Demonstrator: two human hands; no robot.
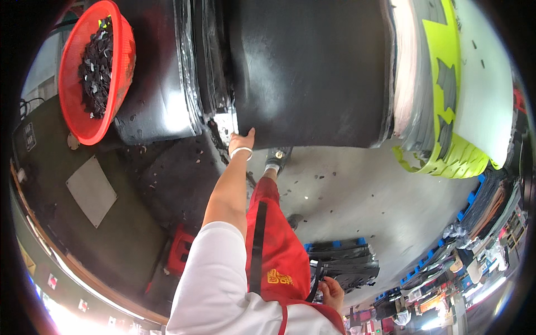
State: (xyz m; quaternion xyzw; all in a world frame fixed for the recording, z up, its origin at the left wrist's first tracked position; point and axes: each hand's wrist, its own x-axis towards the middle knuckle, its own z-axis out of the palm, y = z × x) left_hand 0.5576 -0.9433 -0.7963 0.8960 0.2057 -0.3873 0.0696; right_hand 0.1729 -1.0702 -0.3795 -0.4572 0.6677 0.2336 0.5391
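My left hand point(242, 142), with a white bangle at its wrist, is at the near left corner of a large black sheet point(312, 72). This sheet lies on top of a stack. The thumb rests over the sheet's edge, and the other fingers are partly hidden. Low by my right side, my right hand point(333, 292) has its fingers curled beside a black strap point(316, 279). Whether it holds the strap cannot be made out. I wear a red apron point(279, 254) over a white short-sleeved top.
Another black stack point(151, 72) stands at left, bearing a tilted red basket point(124, 61) of dark scraps. White sheets point(407, 67) and lime-green cut-out sheets point(463, 159) lie at right. Black pieces on a blue pallet point(335, 244) sit near my legs. Scraps dot the grey floor point(357, 184).
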